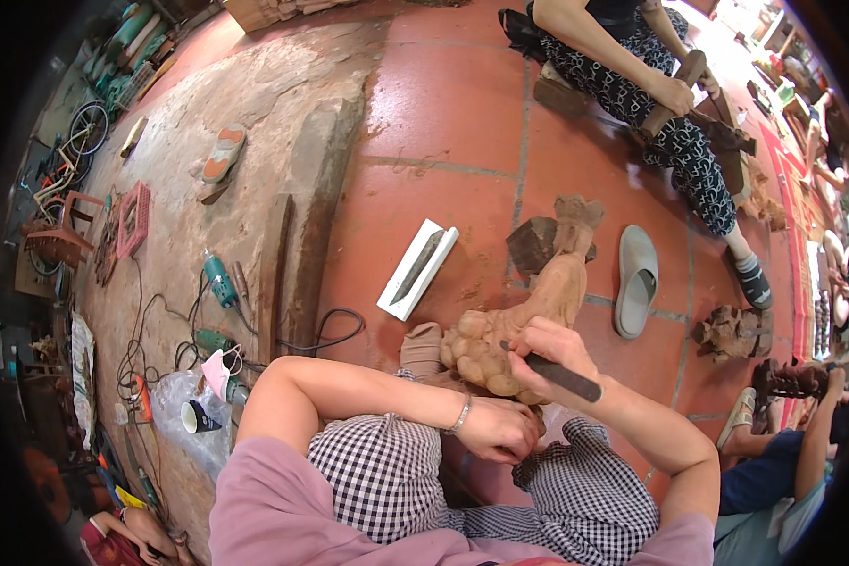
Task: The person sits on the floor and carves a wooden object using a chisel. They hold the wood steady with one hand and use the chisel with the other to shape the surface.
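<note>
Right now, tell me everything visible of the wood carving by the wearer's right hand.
The wood carving looks pale brown and unpainted, with rounded lumps at its near end, a smoother middle and a flared, rough far end. It slants away rightward, beside a dark block. The right hand, gripping a dark carving tool, is at the lumps; the left hand is below them in view, contact unclear.

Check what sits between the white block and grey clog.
Head view: the carved wood lies between them, partly hiding a dark block, with red floor tiles on either side.
</note>
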The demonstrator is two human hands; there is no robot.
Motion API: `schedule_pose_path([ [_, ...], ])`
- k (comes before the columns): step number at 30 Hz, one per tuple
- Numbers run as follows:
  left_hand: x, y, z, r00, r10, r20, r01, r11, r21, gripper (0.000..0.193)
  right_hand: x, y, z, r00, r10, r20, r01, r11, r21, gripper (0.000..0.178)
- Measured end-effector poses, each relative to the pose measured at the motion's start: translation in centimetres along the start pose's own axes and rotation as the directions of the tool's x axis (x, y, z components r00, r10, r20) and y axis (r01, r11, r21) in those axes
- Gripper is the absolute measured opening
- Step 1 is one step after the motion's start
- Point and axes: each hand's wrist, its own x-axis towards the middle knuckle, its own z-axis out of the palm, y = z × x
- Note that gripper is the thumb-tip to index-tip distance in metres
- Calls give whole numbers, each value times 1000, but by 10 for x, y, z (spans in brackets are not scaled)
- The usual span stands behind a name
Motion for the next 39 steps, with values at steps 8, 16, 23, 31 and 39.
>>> schedule_pose_path([
  [8, 2, 0, 1, 1000, 10, -19, -10, 1000, -11, 18, 2, 2, 1, 998, -21, 53, 26, 995, -94, 13],
  [16, 2, -1, 3, 997, 49, -54, -47, 999, 21, 18, 1, -4, -4, 997, 9, 77, -3, 997, -73, 14],
  [23, 6, -1, 0, 999, 18, 50, -20, 999, 34, 14, 3, -4, -6, 994, 0, 110, 10, 996, -89, 13],
  [31, 15, -6, 8, 998, -35, 47, 35, 999, 2, 14, 0, -5, -8, 994, 25, 104, -14, 994, -110, 12],
  [39, 26, -12, 20, 998, -57, -7, 57, 998, 21, 15, -3, -11, -14, 994, 66, 88, -56, 992, -116, 13],
])
